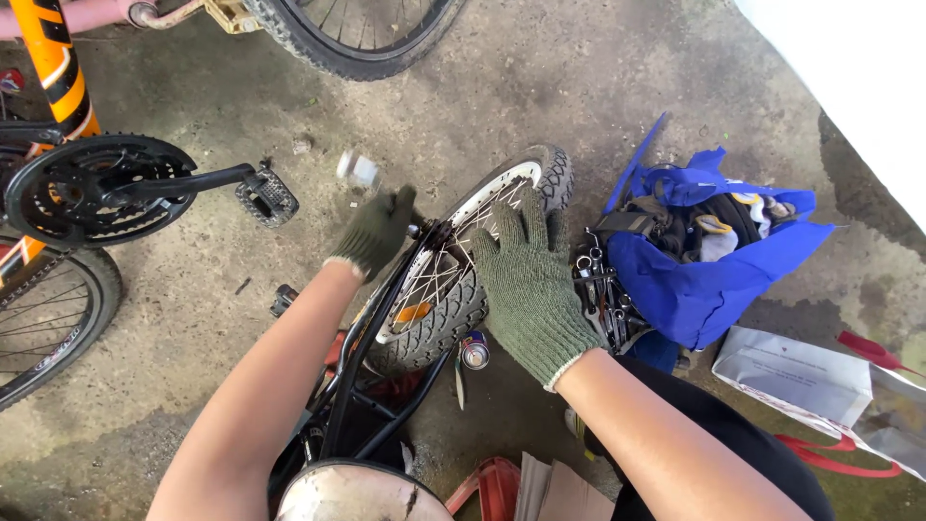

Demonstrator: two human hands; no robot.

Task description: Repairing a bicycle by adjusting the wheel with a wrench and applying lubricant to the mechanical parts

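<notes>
A small bicycle wheel (pixel 453 270) with a knobby black tyre and a white rim stands on edge in the middle of the concrete floor (pixel 540 87), held in a black bike frame (pixel 362 386) that runs down toward the person. The right hand (pixel 531 289), in a green knit glove, lies flat on the tyre and rim with its fingers (pixel 516 220) spread open over the spokes, gripping nothing. The left hand (pixel 378 232), gloved the same way, sits at the wheel's hub on the far side of the rim; its fingers are curled there, but what they pinch is hidden, so whether they grip anything I cannot tell.

Just below the tyre a small spray can (pixel 474 349) lies on the floor. To the right of the wheel is a heap of wrenches (pixel 603 294), touching an open blue bag (pixel 709 265) stuffed with gear. A white cardboard box (pixel 796 371) lies further right. At the left stands an orange bicycle (pixel 58 58), with its black chainring (pixel 92 191) and pedal (pixel 267 196).
</notes>
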